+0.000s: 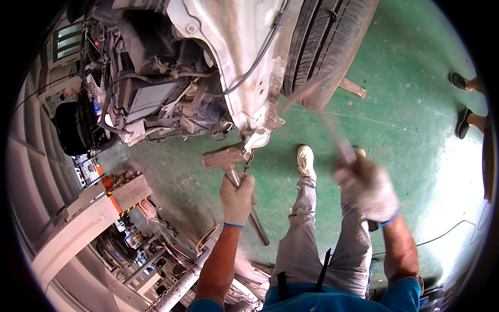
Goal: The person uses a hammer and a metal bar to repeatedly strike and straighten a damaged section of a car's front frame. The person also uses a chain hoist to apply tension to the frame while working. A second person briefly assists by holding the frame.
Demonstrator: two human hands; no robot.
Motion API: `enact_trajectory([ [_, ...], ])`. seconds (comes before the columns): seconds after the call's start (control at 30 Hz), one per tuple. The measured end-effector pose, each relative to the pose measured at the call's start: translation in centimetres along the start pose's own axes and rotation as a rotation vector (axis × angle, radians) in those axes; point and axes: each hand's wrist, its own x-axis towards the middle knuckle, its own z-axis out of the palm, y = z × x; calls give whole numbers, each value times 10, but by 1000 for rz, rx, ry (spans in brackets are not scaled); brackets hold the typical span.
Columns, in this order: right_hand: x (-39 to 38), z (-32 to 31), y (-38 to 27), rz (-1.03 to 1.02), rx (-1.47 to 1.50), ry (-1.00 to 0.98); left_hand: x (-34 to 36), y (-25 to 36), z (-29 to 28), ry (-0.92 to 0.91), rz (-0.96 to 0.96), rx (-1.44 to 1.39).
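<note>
My gloved left hand [236, 197] grips the metal handle of a sledgehammer [223, 158], whose head lies against the lower end of a bent white metal rail [254, 135] on a partly stripped car body [192, 21]. A chain [248, 162] hangs beside that head. On the right, my gloved right hand [366, 190] is closed round the handle of a tool [345, 148]; hand and tool are smeared by motion, and its upper end is too blurred to make out, near the car's tire [317, 47].
Green floor [416, 140] with a wooden block [353, 87] by the tire. Another person's feet [462, 125] stand at right; a cable [447, 234] runs along the floor. Equipment with a striped edge [127, 197] is at left, a dark car [75, 127] beyond.
</note>
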Motion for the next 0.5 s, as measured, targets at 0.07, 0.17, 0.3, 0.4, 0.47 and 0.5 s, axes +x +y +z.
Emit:
enact_trajectory([
  [0.07, -1, -34, -23, 31, 130, 343, -3, -2, 0, 13, -9, -12],
  [0.17, 20, -50, -15, -270, 326, 702, -3, -6, 4, 12, -27, -44],
  [0.3, 11, -1, 14, -114, 242, 306, -1, -6, 7, 84, -63, -62],
  [0.4, -1, 35, 9, 82, 100, -100, -5, -17, 13, 39, -108, 35],
  [0.47, 4, 27, -5, 171, 85, -57, -6, -20, 10, 29, -103, -80],
  [0.5, 2, 23, 3, 131, 9, -65, -8, -18, 10, 38, -113, -95],
])
